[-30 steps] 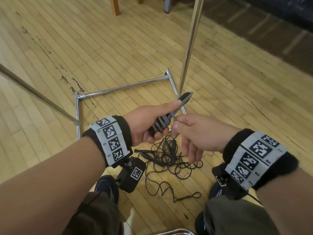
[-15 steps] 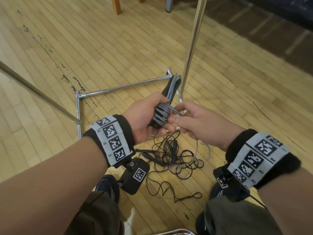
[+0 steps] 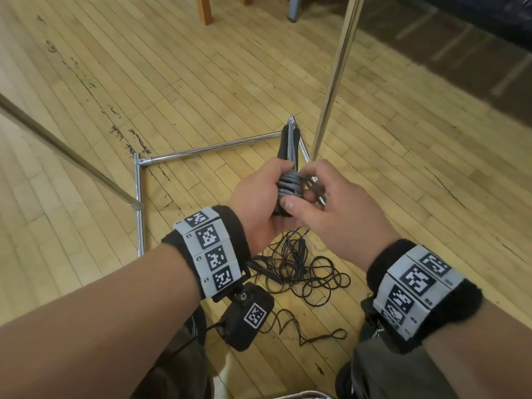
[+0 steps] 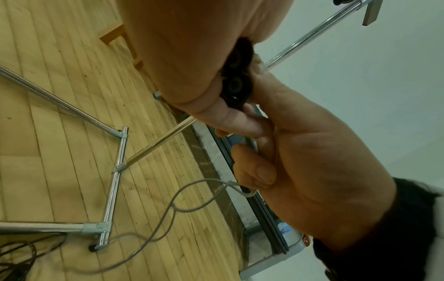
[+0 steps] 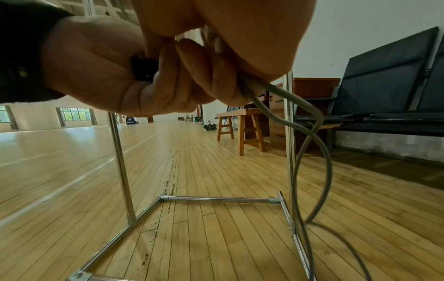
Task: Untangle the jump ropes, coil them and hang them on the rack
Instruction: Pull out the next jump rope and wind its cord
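Observation:
My left hand (image 3: 259,194) grips the black handles (image 3: 285,142) of a grey jump rope, which point up and away. Grey cord (image 3: 289,184) is wound in tight turns around them. My right hand (image 3: 322,203) holds the loose grey cord (image 5: 310,136) beside the windings, its thumb on the turns. The cord's free end loops down to the floor (image 4: 168,214). A tangled black jump rope (image 3: 299,272) lies on the floor beneath my hands. The chrome rack (image 3: 336,79) stands just beyond, with its base bars (image 3: 213,148) on the floor.
Wooden floorboards (image 3: 144,67) stretch all around. A wooden stool (image 5: 242,127) and dark bench seats (image 5: 389,87) stand along the wall past the rack. My shoes and knees are at the bottom of the head view.
The handles have tilted from pointing right to pointing upright and away. My right hand has carried the grey cord around them and closed in against the windings.

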`<state>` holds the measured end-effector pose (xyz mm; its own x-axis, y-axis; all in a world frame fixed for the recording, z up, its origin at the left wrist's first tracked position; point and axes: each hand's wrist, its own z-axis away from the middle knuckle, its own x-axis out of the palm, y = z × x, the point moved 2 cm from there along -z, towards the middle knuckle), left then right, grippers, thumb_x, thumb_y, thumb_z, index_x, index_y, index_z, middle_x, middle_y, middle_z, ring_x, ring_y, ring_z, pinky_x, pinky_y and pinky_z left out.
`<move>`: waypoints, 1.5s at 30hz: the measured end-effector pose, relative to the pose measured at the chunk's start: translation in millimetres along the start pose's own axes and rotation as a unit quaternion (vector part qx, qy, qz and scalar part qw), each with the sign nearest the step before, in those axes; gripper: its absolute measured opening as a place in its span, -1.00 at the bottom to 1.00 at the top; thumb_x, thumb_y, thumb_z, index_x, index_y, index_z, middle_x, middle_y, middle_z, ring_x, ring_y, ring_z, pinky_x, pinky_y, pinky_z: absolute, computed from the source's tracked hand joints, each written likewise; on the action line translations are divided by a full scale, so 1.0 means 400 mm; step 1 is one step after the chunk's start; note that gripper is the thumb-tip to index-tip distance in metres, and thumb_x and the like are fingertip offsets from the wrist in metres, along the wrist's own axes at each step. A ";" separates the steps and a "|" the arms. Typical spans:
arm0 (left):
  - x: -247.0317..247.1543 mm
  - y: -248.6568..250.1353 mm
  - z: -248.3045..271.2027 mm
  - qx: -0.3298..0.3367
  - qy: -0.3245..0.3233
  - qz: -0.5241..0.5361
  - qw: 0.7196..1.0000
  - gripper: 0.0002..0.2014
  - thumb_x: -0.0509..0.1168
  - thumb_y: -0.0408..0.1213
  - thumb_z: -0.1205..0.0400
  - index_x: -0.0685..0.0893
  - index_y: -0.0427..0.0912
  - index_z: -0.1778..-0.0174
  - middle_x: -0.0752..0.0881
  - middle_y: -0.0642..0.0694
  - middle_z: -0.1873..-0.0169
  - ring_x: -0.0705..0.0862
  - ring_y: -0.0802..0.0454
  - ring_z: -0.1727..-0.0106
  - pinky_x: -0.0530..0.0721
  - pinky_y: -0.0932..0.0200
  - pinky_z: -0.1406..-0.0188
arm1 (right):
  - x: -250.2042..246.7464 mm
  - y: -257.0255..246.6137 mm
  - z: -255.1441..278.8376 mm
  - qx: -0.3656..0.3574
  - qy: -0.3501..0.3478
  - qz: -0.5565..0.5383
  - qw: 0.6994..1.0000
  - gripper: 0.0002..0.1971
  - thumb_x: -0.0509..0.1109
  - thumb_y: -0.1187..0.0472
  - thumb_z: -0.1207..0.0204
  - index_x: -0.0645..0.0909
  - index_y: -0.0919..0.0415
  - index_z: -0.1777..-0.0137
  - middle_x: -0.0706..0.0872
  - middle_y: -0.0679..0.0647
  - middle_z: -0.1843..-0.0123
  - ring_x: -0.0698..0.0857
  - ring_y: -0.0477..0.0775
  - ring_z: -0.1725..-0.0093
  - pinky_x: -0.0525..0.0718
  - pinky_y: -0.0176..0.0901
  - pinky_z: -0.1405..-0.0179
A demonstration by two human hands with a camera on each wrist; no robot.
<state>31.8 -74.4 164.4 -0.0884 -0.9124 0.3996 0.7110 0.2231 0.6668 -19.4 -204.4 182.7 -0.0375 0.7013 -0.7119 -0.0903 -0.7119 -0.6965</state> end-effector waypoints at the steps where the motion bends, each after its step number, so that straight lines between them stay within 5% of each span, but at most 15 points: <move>1: 0.001 0.000 0.002 0.000 -0.007 0.009 1.000 -0.72 0.30 -0.10 -0.76 0.74 -0.27 -0.07 0.76 -0.25 0.25 0.77 -0.13 0.28 0.84 -0.02 0.22 | 0.000 0.000 0.000 0.001 0.003 0.001 1.000 -0.59 0.26 -0.43 -0.41 0.42 -0.29 -0.16 0.70 -0.29 0.18 0.70 -0.32 0.16 0.53 -0.22 0.39; 4: 0.006 0.001 0.009 -0.016 -0.048 0.034 0.998 -0.71 0.24 -0.13 -0.78 0.76 -0.28 -0.05 0.79 -0.23 0.25 0.78 -0.11 0.29 0.83 0.02 0.20 | -0.004 0.003 -0.001 -0.001 0.019 0.017 1.000 -0.64 0.31 -0.37 -0.48 0.43 -0.26 -0.16 0.73 -0.20 0.20 0.71 -0.25 0.21 0.62 -0.19 0.35; 8: 0.001 0.019 0.008 -0.044 -0.084 0.018 0.995 -0.68 0.20 -0.14 -0.76 0.75 -0.28 -0.15 0.80 -0.21 0.17 0.77 -0.08 0.21 0.84 0.00 0.18 | -0.016 0.001 -0.003 -0.016 0.039 0.047 0.998 -0.65 0.30 -0.36 -0.48 0.43 -0.27 -0.17 0.69 -0.19 0.23 0.64 -0.27 0.23 0.49 -0.25 0.39; 14: -0.012 0.016 0.002 0.001 -0.040 -0.022 0.999 -0.81 0.33 -0.20 -0.64 0.72 -0.25 -0.02 0.73 -0.17 0.28 0.73 -0.03 0.35 0.79 0.06 0.36 | -0.010 -0.005 -0.001 -0.042 0.011 0.080 0.996 -0.62 0.20 -0.40 -0.49 0.42 -0.21 -0.15 0.70 -0.16 0.24 0.66 -0.15 0.32 0.61 -0.06 0.43; 17: -0.014 0.016 -0.006 0.057 -0.014 -0.067 0.996 -0.84 0.44 -0.19 -0.67 0.71 -0.23 0.02 0.68 -0.11 0.41 0.63 0.00 0.49 0.61 0.19 0.58 | -0.020 -0.007 -0.006 -0.032 -0.021 0.060 0.997 -0.64 0.24 -0.38 -0.52 0.43 -0.21 -0.16 0.69 -0.09 0.30 0.66 -0.11 0.38 0.60 -0.12 0.47; 20: -0.032 0.043 -0.014 0.068 -0.029 -0.105 0.992 -0.84 0.43 -0.23 -0.72 0.61 -0.22 0.01 0.69 -0.13 0.45 0.60 -0.02 0.54 0.50 0.24 0.70 | -0.062 0.014 -0.023 -0.016 -0.054 0.037 0.998 -0.84 0.29 -0.15 -0.71 0.59 -0.12 -0.03 0.67 -0.11 0.32 0.62 -0.14 0.33 0.47 -0.26 0.46; 26: -0.033 0.048 0.000 0.063 -0.154 -0.199 0.966 -0.85 0.42 -0.28 -0.72 0.58 -0.24 -0.03 0.74 -0.18 0.37 0.67 -0.07 0.49 0.57 0.21 0.69 | -0.090 0.064 -0.028 0.026 -0.192 0.007 0.981 -0.81 0.29 0.03 -0.77 0.67 -0.08 0.07 0.61 -0.18 0.46 0.53 -0.23 0.47 0.52 -0.21 0.39; 31: -0.030 0.035 0.035 0.010 -0.311 -0.369 0.876 -0.84 0.46 -0.29 -0.63 0.62 -0.15 -0.05 0.80 -0.16 0.33 0.74 -0.07 0.42 0.67 0.21 0.57 | -0.114 0.114 -0.016 0.065 -0.260 0.044 0.962 -0.85 0.40 -0.09 -0.69 0.72 -0.22 0.13 0.68 -0.16 0.42 0.62 -0.23 0.42 0.66 -0.14 0.23; 33: -0.026 0.023 0.041 0.003 -0.313 -0.459 0.832 -0.83 0.47 -0.26 -0.64 0.63 -0.12 -0.08 0.82 -0.13 0.32 0.77 -0.06 0.37 0.68 0.19 0.53 | -0.128 0.131 -0.009 0.088 -0.243 0.059 0.964 -0.75 0.42 -0.07 -0.68 0.71 -0.38 0.25 0.70 -0.17 0.43 0.61 -0.17 0.41 0.64 -0.15 0.26; 37: -0.021 -0.011 0.045 -0.031 -0.280 -0.642 0.713 -0.67 0.51 -0.22 -0.63 0.57 -0.02 -0.25 0.90 -0.07 0.23 0.79 0.07 0.37 0.69 0.21 0.47 | -0.119 0.110 -0.005 0.074 -0.249 0.074 0.963 -0.87 0.47 -0.02 -0.63 0.77 -0.15 0.16 0.79 0.04 0.22 0.69 0.14 0.22 0.74 0.19 0.09; 39: -0.010 -0.038 0.051 -0.028 -0.271 -0.713 0.647 -0.64 0.51 -0.15 -0.59 0.59 0.00 -0.25 0.89 -0.04 0.26 0.77 0.13 0.42 0.67 0.26 0.50 | -0.104 0.085 -0.007 0.047 -0.248 0.094 0.963 -0.89 0.50 -0.04 -0.61 0.76 -0.13 0.15 0.78 0.00 0.21 0.71 0.08 0.16 0.72 0.10 0.08; 42: 0.003 -0.069 0.054 -0.002 -0.238 -0.804 0.545 -0.81 0.45 -0.05 -0.60 0.65 0.01 -0.04 0.82 0.05 0.41 0.73 0.19 0.49 0.63 0.29 0.57 | -0.082 0.039 -0.006 -0.005 -0.239 0.112 0.964 -0.85 0.50 0.01 -0.61 0.72 -0.08 0.20 0.72 -0.17 0.31 0.63 -0.14 0.25 0.58 -0.33 0.34; 43: 0.000 -0.070 0.051 -0.001 -0.225 -0.818 0.529 -0.85 0.44 -0.04 -0.62 0.66 0.02 0.02 0.80 0.06 0.43 0.71 0.20 0.50 0.62 0.30 0.58 | -0.076 0.024 -0.005 -0.017 -0.235 0.116 0.965 -0.84 0.49 0.04 -0.60 0.71 -0.06 0.23 0.69 -0.25 0.34 0.60 -0.22 0.27 0.55 -0.39 0.38; 45: -0.013 -0.061 0.033 -0.017 -0.190 -0.799 0.570 -0.88 0.44 -0.08 -0.65 0.62 0.05 0.02 0.82 0.03 0.40 0.74 0.17 0.51 0.65 0.30 0.58 | -0.070 0.001 0.001 -0.034 -0.224 0.116 0.967 -0.81 0.47 0.05 -0.58 0.67 -0.02 0.28 0.65 -0.33 0.35 0.57 -0.31 0.30 0.53 -0.48 0.35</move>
<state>5.7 -70.8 154.5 -0.7828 0.2005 -0.5891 -0.4768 -0.8016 0.3607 -18.9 -224.3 202.7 -0.4786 0.4570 -0.7497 0.0368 -0.8427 -0.5371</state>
